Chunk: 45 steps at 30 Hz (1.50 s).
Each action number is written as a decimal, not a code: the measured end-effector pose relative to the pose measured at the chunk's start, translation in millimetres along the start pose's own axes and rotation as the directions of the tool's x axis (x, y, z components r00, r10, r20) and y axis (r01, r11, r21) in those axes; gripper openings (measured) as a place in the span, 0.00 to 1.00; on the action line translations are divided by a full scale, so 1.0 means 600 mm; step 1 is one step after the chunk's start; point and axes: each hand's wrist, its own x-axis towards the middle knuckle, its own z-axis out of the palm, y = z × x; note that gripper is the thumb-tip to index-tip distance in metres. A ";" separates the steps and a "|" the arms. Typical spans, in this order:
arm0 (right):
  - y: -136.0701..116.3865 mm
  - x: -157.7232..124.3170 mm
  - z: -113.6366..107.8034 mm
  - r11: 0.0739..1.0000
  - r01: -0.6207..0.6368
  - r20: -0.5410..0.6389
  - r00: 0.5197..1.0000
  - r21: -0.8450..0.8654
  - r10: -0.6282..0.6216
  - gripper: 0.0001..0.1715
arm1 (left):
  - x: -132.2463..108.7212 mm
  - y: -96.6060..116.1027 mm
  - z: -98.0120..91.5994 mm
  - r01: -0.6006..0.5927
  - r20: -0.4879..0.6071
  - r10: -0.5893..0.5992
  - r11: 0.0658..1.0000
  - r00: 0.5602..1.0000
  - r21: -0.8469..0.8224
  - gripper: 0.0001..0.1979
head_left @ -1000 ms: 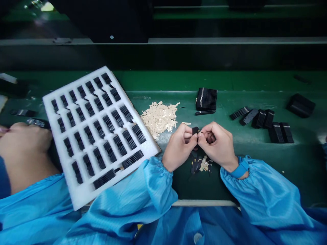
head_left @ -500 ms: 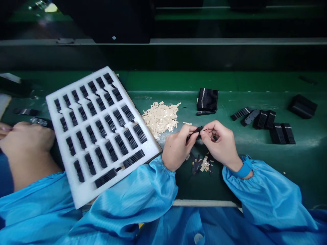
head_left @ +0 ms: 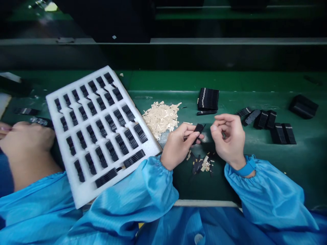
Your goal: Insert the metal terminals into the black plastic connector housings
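Between the thumb and fingers of my left hand (head_left: pixel 178 144) is a small flat black part (head_left: pixel 197 132), tilted, with a thin dark strip sticking out at its upper right. My right hand (head_left: pixel 228 139) hovers just to the right of it, touching nothing, its thumb and forefinger apart and the other fingers curled. Below both hands lie small scraps of black and cream pieces (head_left: pixel 204 164). A heap of cream-coloured flat pieces (head_left: pixel 162 117) spreads to the left of my left hand. Past my hands stands a tight row of black slotted parts (head_left: pixel 208 98).
A white foam tray (head_left: pixel 84 189) holding many black parts fills the left side, beside my left forearm. More black parts (head_left: pixel 278 132) and a dark block (head_left: pixel 303 106) lie at the right on the green bench (head_left: pixel 255 183). Another person's hand (head_left: pixel 28 139) rests at the far left.
My right hand has come away from the black part and moved right, its fingers parting. My left hand keeps the part, which now shows more of its flat face.
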 end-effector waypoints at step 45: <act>-0.008 0.013 -0.007 0.842 -0.331 0.479 0.872 0.427 0.099 0.14 | 0.000 0.010 -0.003 0.174 0.205 -0.096 0.897 0.974 -0.407 0.11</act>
